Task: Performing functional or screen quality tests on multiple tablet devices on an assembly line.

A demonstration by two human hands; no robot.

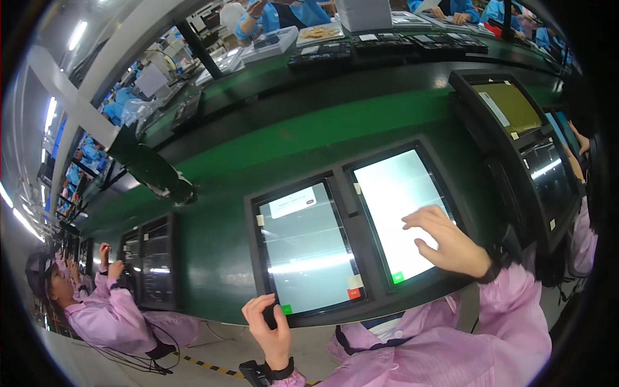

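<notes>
Two tablets lie side by side in a black tray (354, 222) on the green bench. The left tablet (303, 245) has a grey-white screen with a small pop-up box, plus a green and a red square low down. On the right tablet (387, 193) the screen is bright white with one green square. My right hand (448, 245) is over this white screen, fingers spread and bent; whether a fingertip touches the glass cannot be told. At the tray's lower left corner is my left hand (269, 329), its thumb and curled fingers apart around the dark corner.
Another black tray with tablets (516, 142) stands at the right, near a co-worker's hand (580, 138). At left, a co-worker in pink (109, 309) sits by a further dark tray (155, 264). A dark post (151, 168) rises behind. Several trays with parts (387, 45) line the far bench.
</notes>
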